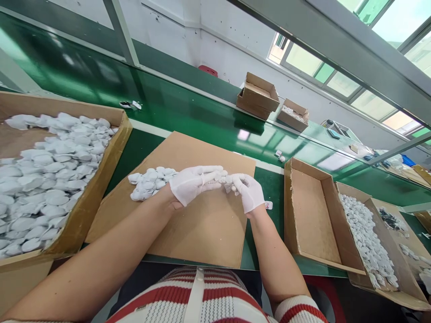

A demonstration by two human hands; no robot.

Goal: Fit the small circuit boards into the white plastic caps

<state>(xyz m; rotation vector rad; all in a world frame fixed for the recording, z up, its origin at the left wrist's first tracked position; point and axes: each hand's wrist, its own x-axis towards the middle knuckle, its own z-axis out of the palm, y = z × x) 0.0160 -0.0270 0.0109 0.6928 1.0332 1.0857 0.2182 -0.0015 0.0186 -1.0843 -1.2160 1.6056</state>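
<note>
In the head view, my left hand [197,183], in a white glove, reaches over the cardboard sheet with its fingers stretched forward and pressed together around small white pieces. My right hand [248,190], also gloved, pinches a small white piece [229,184] right at the left fingertips. White glove against white piece makes the exact shape of what is held hard to tell. Beside my left wrist a small pile of rounded white pieces [150,181] lies on the cardboard sheet [205,233].
A large cardboard box [114,148] full of white rounded pieces stands at left. On the right are a shallow cardboard tray [313,211] and a box of small white parts [367,237]. Smaller boxes [259,96] sit behind the green conveyor [202,116]. A metal beam [336,54] crosses overhead.
</note>
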